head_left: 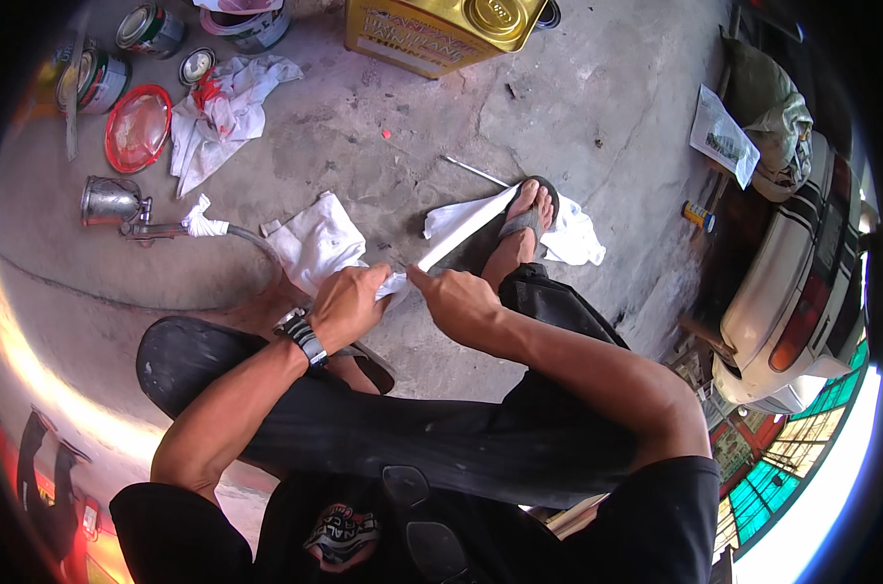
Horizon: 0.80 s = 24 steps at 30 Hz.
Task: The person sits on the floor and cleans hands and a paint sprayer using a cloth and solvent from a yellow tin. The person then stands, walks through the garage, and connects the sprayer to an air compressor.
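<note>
My left hand, with a striped watch band at its wrist, is closed on a white cloth. Close beside it on the right, my right hand grips the same cloth. A strip of white cloth runs from my right hand to under my sandalled foot, and more white fabric spreads out past the foot. Another white cloth lies just beyond my left hand; whether it joins the held piece is hidden. A thin rod lies near the foot.
A spray gun with a cloth-wrapped hose joint lies at left. Behind it are paint cans, a red-rimmed lid and a red-stained rag. A gold rectangular can stands at the far side. A white car part is at right.
</note>
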Tool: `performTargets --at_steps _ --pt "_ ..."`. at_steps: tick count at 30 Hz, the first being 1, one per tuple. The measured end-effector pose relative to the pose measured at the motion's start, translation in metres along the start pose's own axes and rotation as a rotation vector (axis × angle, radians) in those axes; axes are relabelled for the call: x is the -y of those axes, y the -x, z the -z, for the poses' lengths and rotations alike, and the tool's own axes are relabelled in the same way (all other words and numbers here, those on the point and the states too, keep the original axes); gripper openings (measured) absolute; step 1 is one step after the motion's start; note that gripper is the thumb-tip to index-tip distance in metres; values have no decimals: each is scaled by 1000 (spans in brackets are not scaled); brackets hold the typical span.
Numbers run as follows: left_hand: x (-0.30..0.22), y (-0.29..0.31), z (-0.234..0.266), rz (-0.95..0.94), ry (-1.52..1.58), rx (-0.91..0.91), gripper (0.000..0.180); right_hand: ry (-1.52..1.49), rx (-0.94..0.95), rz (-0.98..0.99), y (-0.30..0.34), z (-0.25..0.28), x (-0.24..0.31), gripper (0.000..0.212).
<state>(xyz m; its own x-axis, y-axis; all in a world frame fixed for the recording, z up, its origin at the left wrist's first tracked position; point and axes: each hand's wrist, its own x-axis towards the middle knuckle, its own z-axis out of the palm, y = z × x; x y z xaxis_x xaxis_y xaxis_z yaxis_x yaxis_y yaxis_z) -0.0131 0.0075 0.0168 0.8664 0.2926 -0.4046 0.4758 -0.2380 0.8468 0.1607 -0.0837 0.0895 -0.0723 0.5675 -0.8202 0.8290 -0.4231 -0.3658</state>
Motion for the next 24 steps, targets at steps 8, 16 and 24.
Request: performTargets --at_steps 8,16,24 --pt "-4 3 6 20 17 20 14 13 32 -5 8 2 0 49" --pt "-3 8 32 57 4 -37 16 -15 -8 6 23 -1 -12 55" --pt "7 4 41 118 28 -13 23 -36 -33 -42 32 20 7 60"
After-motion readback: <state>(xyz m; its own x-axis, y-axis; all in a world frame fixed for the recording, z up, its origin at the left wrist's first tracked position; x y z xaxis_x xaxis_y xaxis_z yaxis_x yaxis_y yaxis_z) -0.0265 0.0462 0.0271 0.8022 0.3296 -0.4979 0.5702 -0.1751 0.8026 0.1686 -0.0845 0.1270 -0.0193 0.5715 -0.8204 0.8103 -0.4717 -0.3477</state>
